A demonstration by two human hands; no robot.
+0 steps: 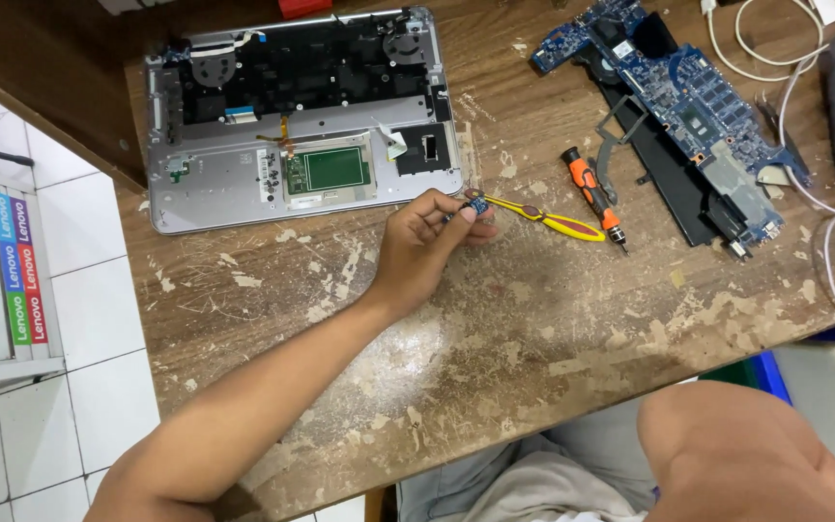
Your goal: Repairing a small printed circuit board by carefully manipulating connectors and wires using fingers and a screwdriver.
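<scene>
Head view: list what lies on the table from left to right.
Open laptop base → left hand pinching a small blue part → yellow tweezers → orange screwdriver → blue circuit board → white cable.

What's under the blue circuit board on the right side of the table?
A black panel lies beneath the blue circuit board, its edge showing. The rest is covered.

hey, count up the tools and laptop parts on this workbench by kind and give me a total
Opened laptop base: 1
Blue circuit boards: 2, the big motherboard and a small board pinched in the left hand
Black panel under the motherboard: 1
Orange-handled screwdriver: 1
Yellow-handled tool: 1
Total: 6
</scene>
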